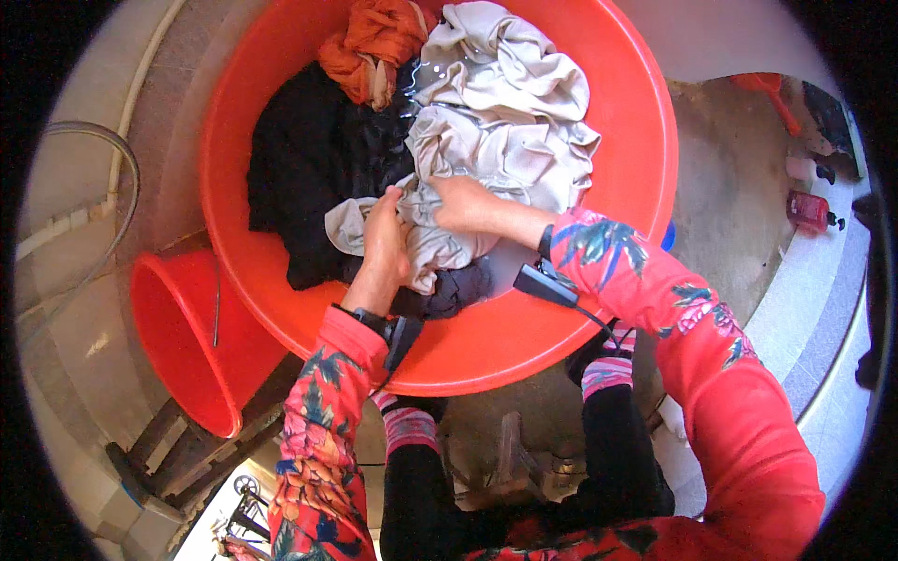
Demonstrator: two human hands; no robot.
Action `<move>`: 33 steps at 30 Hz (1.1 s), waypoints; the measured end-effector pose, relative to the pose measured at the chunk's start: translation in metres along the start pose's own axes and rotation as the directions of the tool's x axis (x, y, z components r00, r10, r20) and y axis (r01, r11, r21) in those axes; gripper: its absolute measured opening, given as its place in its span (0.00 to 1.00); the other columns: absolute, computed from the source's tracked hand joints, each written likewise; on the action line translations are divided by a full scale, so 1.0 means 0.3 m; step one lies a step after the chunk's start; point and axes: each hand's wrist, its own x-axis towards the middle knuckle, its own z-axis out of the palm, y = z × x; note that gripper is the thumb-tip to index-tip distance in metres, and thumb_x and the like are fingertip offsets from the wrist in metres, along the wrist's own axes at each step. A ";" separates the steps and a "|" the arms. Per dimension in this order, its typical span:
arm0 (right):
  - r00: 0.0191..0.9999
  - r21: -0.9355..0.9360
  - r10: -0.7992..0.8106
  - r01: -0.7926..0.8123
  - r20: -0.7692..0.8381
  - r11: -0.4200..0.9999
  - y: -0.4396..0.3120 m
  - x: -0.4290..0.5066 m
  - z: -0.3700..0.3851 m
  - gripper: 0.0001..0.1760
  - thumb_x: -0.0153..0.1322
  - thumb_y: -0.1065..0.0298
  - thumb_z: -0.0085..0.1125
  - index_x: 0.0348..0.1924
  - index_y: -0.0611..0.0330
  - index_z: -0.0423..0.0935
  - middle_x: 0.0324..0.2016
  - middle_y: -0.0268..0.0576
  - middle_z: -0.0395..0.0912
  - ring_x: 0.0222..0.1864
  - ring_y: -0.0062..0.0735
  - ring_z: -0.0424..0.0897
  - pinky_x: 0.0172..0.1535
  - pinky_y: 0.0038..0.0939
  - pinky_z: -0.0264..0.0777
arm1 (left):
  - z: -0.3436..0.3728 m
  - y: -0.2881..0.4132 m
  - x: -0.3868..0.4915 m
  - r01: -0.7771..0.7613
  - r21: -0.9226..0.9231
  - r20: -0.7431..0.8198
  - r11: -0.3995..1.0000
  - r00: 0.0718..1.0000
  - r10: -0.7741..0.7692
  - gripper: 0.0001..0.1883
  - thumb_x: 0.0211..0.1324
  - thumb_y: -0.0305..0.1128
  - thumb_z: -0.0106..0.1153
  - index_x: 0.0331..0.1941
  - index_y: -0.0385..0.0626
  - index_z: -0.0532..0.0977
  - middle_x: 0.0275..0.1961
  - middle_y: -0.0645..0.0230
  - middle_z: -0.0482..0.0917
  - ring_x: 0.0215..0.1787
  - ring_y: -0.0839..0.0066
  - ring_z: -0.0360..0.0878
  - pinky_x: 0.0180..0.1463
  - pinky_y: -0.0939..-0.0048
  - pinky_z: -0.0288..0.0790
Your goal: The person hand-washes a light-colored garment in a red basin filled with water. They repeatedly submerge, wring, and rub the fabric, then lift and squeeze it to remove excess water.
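A large red plastic tub [435, 357] stands before me with wet laundry in it. My left hand [386, 242] grips a bunched part of a pale cream cloth [505, 151], thumb uppermost. Close beside it, my right hand [463, 203] is closed on the same cloth, its fingertips hidden in the folds. The cream cloth spreads over the tub's middle and far right. Black cloth [309, 154] lies to the left and reaches under the pale fabric near my hands. An orange cloth [382, 45] is heaped at the far side. Some water shows between the fabrics.
A red bucket [186, 350] lies tipped on its side at the left, near a dark wooden stool [203, 463]. A grey hose [130, 182] curves along the wall. On the right are a pump bottle [810, 212] and a white bottle [807, 170]. My feet flank the tub's near edge.
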 end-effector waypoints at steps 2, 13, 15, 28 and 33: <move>0.923 0.312 -0.321 0.375 -0.212 0.873 -0.077 -0.045 0.001 0.24 0.64 0.63 0.54 0.51 0.64 0.71 0.41 0.60 0.77 0.46 0.58 0.76 0.50 0.43 0.70 | -0.002 0.019 -0.017 0.007 -0.249 0.034 0.968 0.999 0.001 0.22 0.63 0.53 0.48 0.45 0.45 0.72 0.42 0.64 0.78 0.42 0.68 0.77 0.48 0.64 0.69; 0.930 0.253 -0.193 0.277 -0.312 0.927 -0.112 -0.073 -0.063 0.28 0.73 0.47 0.43 0.24 0.65 0.75 0.24 0.62 0.75 0.31 0.65 0.76 0.32 0.50 0.70 | 0.132 -0.004 -0.094 -0.050 -0.209 -0.126 0.977 0.992 0.024 0.22 0.67 0.55 0.39 0.32 0.49 0.71 0.29 0.67 0.76 0.30 0.71 0.76 0.32 0.65 0.70; 0.897 0.182 -0.388 0.427 -0.214 0.886 -0.129 -0.103 -0.066 0.29 0.73 0.45 0.41 0.26 0.62 0.78 0.22 0.61 0.75 0.30 0.64 0.76 0.32 0.50 0.70 | 0.133 0.023 -0.088 -0.246 -0.194 -0.052 0.950 0.969 0.241 0.23 0.66 0.57 0.39 0.27 0.52 0.68 0.22 0.70 0.72 0.25 0.73 0.73 0.27 0.66 0.66; 0.999 0.850 0.004 -0.030 0.033 0.526 0.009 0.064 -0.087 0.43 0.63 0.21 0.41 0.35 0.60 0.73 0.25 0.39 0.73 0.31 0.25 0.71 0.39 0.26 0.64 | 0.095 0.137 -0.233 0.001 0.241 0.272 0.971 0.960 -0.068 0.20 0.60 0.45 0.57 0.46 0.40 0.73 0.41 0.65 0.80 0.39 0.75 0.79 0.41 0.72 0.74; 0.683 0.628 -0.412 -0.088 0.603 0.773 -0.014 -0.028 -0.101 0.35 0.58 0.36 0.64 0.47 0.54 0.74 0.29 0.36 0.78 0.31 0.24 0.75 0.32 0.28 0.69 | 0.002 0.240 -0.277 -0.241 0.133 0.157 0.961 0.963 0.220 0.13 0.62 0.39 0.55 0.42 0.41 0.75 0.40 0.68 0.81 0.40 0.77 0.79 0.47 0.73 0.71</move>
